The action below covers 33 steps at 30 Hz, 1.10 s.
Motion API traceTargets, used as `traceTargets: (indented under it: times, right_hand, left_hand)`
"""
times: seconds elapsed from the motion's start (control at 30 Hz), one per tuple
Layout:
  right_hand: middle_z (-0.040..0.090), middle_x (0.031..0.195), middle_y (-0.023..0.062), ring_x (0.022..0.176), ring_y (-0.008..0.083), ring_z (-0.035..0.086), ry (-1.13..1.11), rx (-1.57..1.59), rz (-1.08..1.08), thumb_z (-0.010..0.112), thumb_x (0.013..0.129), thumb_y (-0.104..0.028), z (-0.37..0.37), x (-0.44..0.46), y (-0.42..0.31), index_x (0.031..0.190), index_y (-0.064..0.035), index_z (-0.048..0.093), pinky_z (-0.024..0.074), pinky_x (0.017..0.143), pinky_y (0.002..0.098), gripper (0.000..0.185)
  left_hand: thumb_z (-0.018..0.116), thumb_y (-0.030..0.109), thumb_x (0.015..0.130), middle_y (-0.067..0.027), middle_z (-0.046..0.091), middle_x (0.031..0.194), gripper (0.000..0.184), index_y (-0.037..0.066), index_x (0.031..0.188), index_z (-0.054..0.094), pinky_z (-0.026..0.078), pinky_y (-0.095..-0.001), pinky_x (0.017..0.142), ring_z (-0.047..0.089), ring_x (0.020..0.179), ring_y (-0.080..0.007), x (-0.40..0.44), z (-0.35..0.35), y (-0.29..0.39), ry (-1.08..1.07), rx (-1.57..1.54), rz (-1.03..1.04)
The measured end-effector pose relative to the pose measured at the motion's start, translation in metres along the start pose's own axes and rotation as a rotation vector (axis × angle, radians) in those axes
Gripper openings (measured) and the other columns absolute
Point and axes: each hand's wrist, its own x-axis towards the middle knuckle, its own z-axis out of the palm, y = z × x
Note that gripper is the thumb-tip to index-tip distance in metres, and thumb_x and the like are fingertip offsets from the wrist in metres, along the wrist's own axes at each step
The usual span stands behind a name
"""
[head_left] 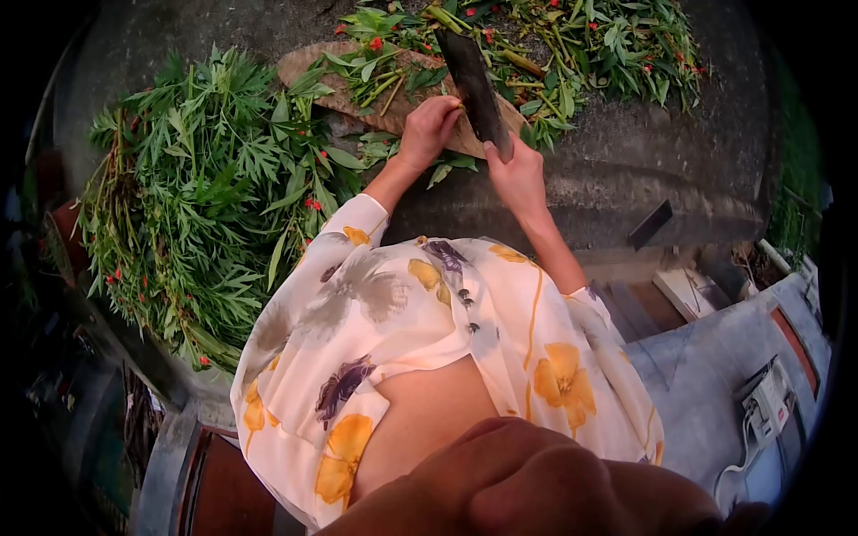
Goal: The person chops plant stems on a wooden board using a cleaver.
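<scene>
A wooden board lies on the dark stone surface, with cut stems and leaves on it. My right hand is wrapped round the lower end of a broad dark cleaver, whose blade points away from me over the board. Just left of the blade, my left hand is closed over the board's near edge, fingertips pinched together. What those fingers hold is too small to make out. Cut greens with red flowers lie beyond and to the right of the board.
A large heap of leafy green plants fills the left side of the stone surface. A small dark flat piece lies by the near right edge. Lower right, a white device with a cable rests on a grey surface.
</scene>
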Motion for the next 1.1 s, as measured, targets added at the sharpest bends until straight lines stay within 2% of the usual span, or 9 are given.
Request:
traceTargets:
  times: [0.3,0.4,0.5,0.57,0.6,0.67,0.77,1.03,1.1]
  right_hand:
    - [0.06,0.067,0.0242,0.068,0.0441,0.067,0.005,0.003,-0.002,0.067,0.093,-0.016,0.006,0.003,0.006,0.098,0.0048,0.064,0.0497,0.061,0.0435,0.022]
    - [0.061,0.068,0.025,0.07,0.0447,0.068,-0.036,0.047,0.059,0.067,0.093,-0.017,0.005,0.003,0.007,0.098,0.0052,0.064,0.0506,0.063,0.0443,0.023]
    - [0.062,0.07,0.0265,0.073,0.0458,0.068,-0.052,0.004,0.071,0.067,0.093,-0.018,0.009,0.006,0.009,0.098,0.0057,0.064,0.0509,0.064,0.046,0.024]
    - [0.061,0.069,0.0265,0.073,0.0467,0.067,-0.035,0.001,0.048,0.067,0.093,-0.018,0.01,0.009,0.011,0.097,0.0057,0.064,0.0505,0.064,0.0472,0.024]
    - [0.061,0.069,0.0266,0.073,0.0477,0.066,-0.025,0.003,0.037,0.067,0.093,-0.018,0.013,0.006,0.012,0.097,0.0057,0.064,0.05,0.064,0.0483,0.024]
    - [0.061,0.069,0.0267,0.073,0.0483,0.065,-0.02,0.006,0.035,0.067,0.093,-0.017,0.014,0.007,0.011,0.097,0.0056,0.064,0.0498,0.064,0.0487,0.024]
    - [0.061,0.07,0.027,0.073,0.0494,0.064,-0.005,-0.004,0.002,0.067,0.093,-0.016,0.018,0.006,0.016,0.097,0.0053,0.063,0.0495,0.064,0.0492,0.022]
    - [0.059,0.068,0.0276,0.073,0.0502,0.064,-0.004,0.012,-0.013,0.067,0.093,-0.014,0.012,0.008,0.002,0.091,0.0048,0.059,0.0484,0.064,0.05,0.021]
    - [0.06,0.07,0.0276,0.074,0.0497,0.064,-0.064,0.014,0.024,0.067,0.092,-0.014,0.014,0.011,0.005,0.092,0.0051,0.061,0.0492,0.064,0.0496,0.02]
  left_hand:
    - [0.076,-0.001,0.085,-0.0152,0.073,0.1,0.019,0.0,0.102,0.067,0.06,-0.0399,0.079,0.072,0.092,-0.0351,-0.003,0.0,-0.001,-0.02,0.028,-0.029]
    - [0.076,-0.001,0.085,-0.0159,0.073,0.1,0.02,0.0,0.103,0.067,0.06,-0.0396,0.078,0.072,0.092,-0.0358,-0.004,-0.003,0.002,-0.007,0.013,0.018]
    - [0.075,-0.002,0.086,-0.0157,0.07,0.1,0.02,0.0,0.104,0.066,0.06,-0.0387,0.076,0.072,0.089,-0.0342,-0.004,-0.002,0.009,-0.021,0.009,-0.038]
    - [0.073,-0.004,0.086,-0.015,0.067,0.1,0.02,0.0,0.104,0.066,0.06,-0.0377,0.073,0.072,0.086,-0.0319,-0.006,-0.007,0.02,-0.017,-0.113,-0.262]
    - [0.073,-0.004,0.086,-0.015,0.067,0.1,0.02,0.0,0.104,0.066,0.06,-0.0377,0.073,0.072,0.086,-0.0319,-0.009,-0.011,0.022,-0.024,-0.108,-0.269]
    - [0.073,-0.005,0.086,-0.0145,0.065,0.1,0.02,0.0,0.105,0.066,0.059,-0.037,0.07,0.072,0.082,-0.0302,-0.006,-0.012,0.024,0.064,-0.127,-0.227]
    - [0.073,-0.003,0.087,-0.0148,0.065,0.1,0.02,0.0,0.105,0.066,0.059,-0.0372,0.069,0.071,0.081,-0.0308,-0.002,-0.017,0.026,-0.014,-0.044,-0.106]
    - [0.072,-0.002,0.086,-0.0153,0.066,0.095,0.017,0.0,0.103,0.067,0.059,-0.0375,0.067,0.07,0.077,-0.0314,0.011,-0.015,0.026,0.024,-0.03,-0.101]
    - [0.072,-0.003,0.086,-0.0154,0.066,0.094,0.017,0.0,0.102,0.067,0.059,-0.0374,0.067,0.07,0.077,-0.0314,0.001,-0.013,0.025,0.016,-0.051,-0.125]
